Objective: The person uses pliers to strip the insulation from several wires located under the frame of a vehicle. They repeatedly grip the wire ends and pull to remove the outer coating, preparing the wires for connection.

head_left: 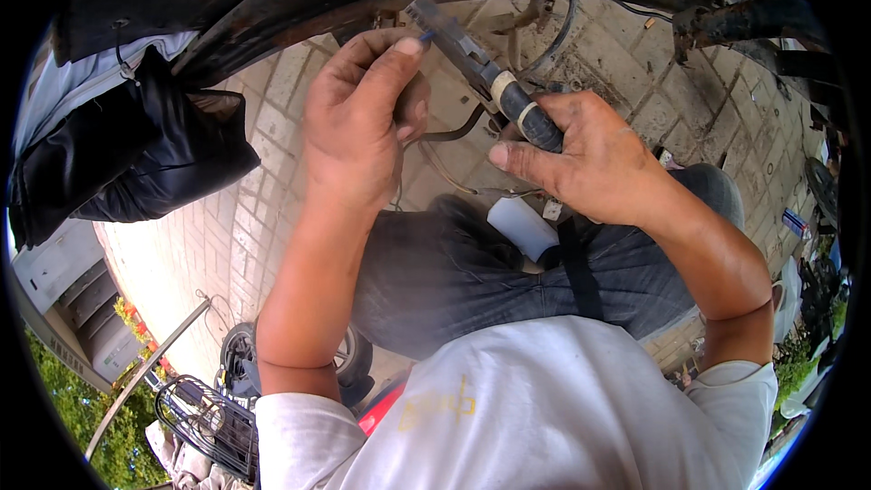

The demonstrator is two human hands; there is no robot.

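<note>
My left hand [367,95] is closed, thumb against forefinger, pinching a small thin blue piece [426,36]. Most of that piece is hidden by the fingers, so its kind does not show. Beside it is the metal jaw end of what looks like a welding electrode holder [463,47], slanting up and to the left. My right hand [590,154] is wrapped round its black handle, which has pale bands. The blue piece lies close to the jaw; whether they touch I cannot tell.
Above my hands runs a dark, rusty metal frame [363,2]. A black jacket [136,145] hangs at the left. Thin cables and a white cylindrical container [523,227] are near my knees on brick paving [263,150]. A wheeled vehicle with a wire basket [204,426] stands lower left.
</note>
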